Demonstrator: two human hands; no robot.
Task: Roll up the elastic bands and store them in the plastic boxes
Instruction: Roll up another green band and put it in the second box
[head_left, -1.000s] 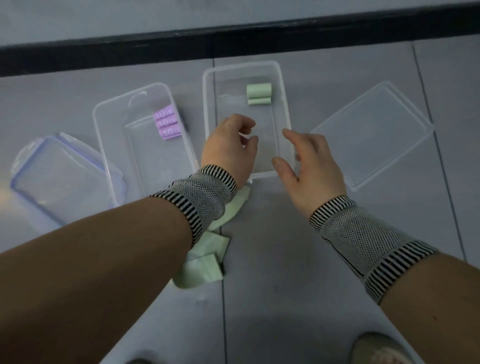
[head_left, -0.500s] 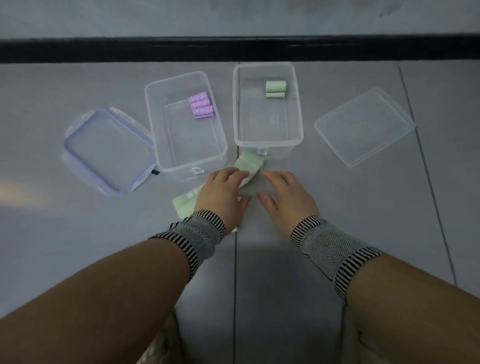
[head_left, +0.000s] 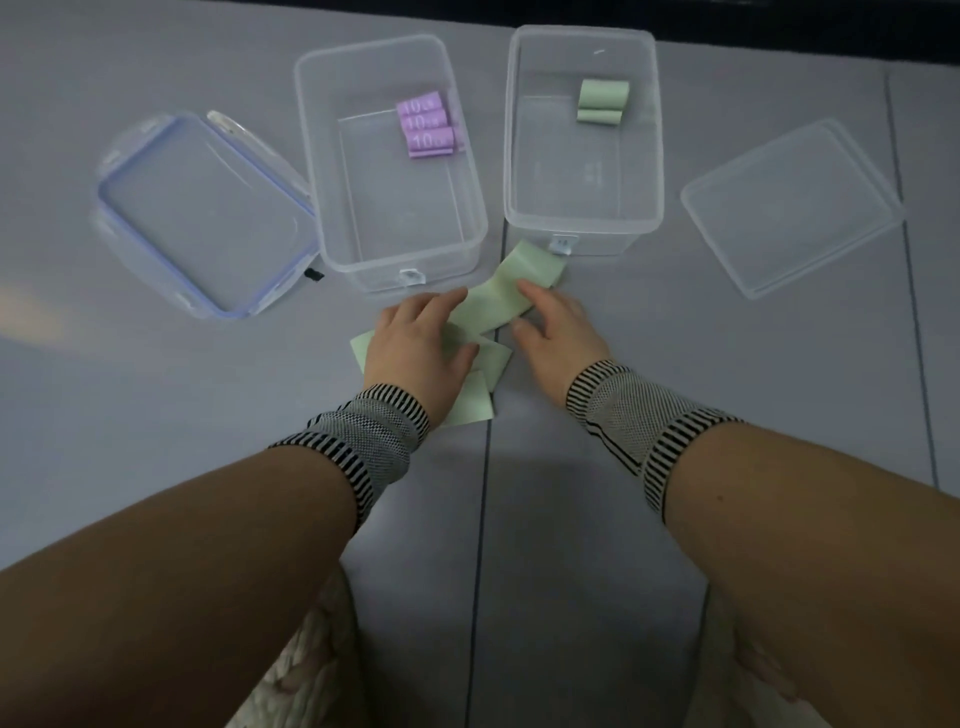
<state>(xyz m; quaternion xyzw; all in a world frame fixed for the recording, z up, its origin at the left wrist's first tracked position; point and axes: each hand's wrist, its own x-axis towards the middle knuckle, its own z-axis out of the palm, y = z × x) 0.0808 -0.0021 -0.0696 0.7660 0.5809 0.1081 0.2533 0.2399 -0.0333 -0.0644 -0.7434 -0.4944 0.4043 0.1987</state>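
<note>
Grey floor (head_left: 675, 364), open boxes (head_left: 584, 228), lids (head_left: 789, 208) flanking, hands (head_left: 415, 343) on green band (head_left: 498, 306).

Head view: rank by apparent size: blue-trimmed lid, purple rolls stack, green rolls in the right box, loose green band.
1. Blue-trimmed lid, clearly largest.
2. Loose green band, partly under both hands, so its full extent is unsure.
3. Purple rolls.
4. Green rolls, smallest, though slightly farther from the camera.

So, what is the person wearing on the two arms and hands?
Both hands, left hand and right hand, are bare: no gloves and no rings show. Each wrist carries a knitted grey mesh wrist band with black-and-white striped edges; the right wrist band looks the same. The forearms above are uncovered.
</note>
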